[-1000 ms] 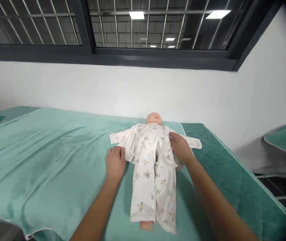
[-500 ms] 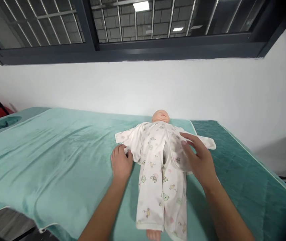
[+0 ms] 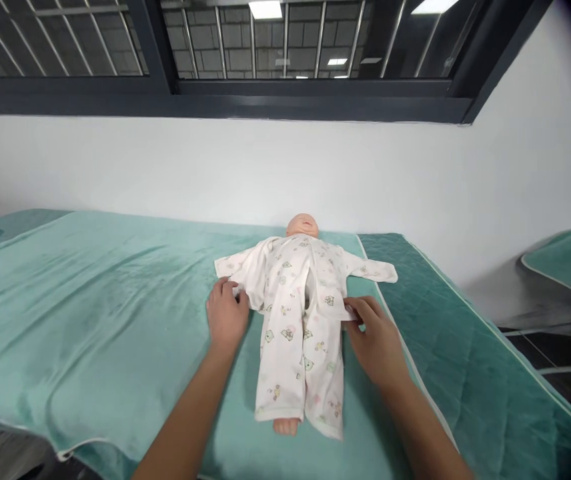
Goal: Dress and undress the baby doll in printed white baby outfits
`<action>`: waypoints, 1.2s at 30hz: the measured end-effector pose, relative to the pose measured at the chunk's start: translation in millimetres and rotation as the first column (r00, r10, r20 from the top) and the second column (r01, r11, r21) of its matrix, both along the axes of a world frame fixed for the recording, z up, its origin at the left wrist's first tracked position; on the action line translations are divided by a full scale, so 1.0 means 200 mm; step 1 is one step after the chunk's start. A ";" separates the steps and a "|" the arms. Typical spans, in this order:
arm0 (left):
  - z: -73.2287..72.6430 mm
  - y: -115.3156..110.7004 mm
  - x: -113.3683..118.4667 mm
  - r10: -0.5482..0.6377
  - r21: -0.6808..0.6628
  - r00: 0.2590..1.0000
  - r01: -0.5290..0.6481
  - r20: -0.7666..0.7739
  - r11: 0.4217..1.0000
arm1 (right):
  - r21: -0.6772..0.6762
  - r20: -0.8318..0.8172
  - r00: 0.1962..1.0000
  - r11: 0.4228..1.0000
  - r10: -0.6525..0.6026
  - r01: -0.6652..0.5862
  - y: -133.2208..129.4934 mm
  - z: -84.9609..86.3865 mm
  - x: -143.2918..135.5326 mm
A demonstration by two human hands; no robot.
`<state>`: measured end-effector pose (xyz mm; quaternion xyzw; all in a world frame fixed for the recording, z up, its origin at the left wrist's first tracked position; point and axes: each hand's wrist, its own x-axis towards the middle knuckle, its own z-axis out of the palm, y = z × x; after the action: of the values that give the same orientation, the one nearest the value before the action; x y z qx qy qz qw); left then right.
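A baby doll (image 3: 302,225) lies on its back, its head toward the wall and its arms spread. It wears a white printed top (image 3: 290,257) and white printed trousers (image 3: 280,373), with one foot showing below a trouser leg. My left hand (image 3: 226,312) pinches the top's lower edge at the left side. At the right side, my right hand (image 3: 373,333) has thumb and fingers closed on the top's lower corner, beside the doll's hip. The top's right front panel lies over the upper trousers.
A light green blanket (image 3: 90,300) covers the bed under the doll. Darker green quilted cloth (image 3: 455,347) lies to the right. Behind stand a white wall (image 3: 190,167) and a barred window. Another green-covered surface (image 3: 570,263) is at the far right.
My right hand has moved down from above the doll's chest and closed on the top's lower corner. The right front panel lies flatter. The camera view has shifted to the right.
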<state>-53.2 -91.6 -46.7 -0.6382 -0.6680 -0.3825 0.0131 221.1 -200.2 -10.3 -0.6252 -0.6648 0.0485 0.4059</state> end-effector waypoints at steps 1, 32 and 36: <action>0.00 0.00 0.00 -0.006 0.005 1.000 0.006 0.005 1.000 | 0.031 0.019 1.000 0.999 0.015 -0.015 -0.02 0.02 0.00; 0.03 -0.01 -0.01 -0.009 -0.041 0.989 0.015 0.144 0.999 | 0.170 -0.017 0.928 0.913 -0.372 0.370 0.52 -0.11 0.42; 0.03 -0.02 -0.02 -0.031 -0.046 0.981 0.040 0.193 0.998 | -0.036 0.049 0.852 0.852 -0.520 0.522 0.56 -0.30 0.60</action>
<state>-56.7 -95.0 -40.9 -0.6101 -0.6639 -0.4260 -0.0743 340.3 -88.5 -70.8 -0.7923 -0.4767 -0.0592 0.3762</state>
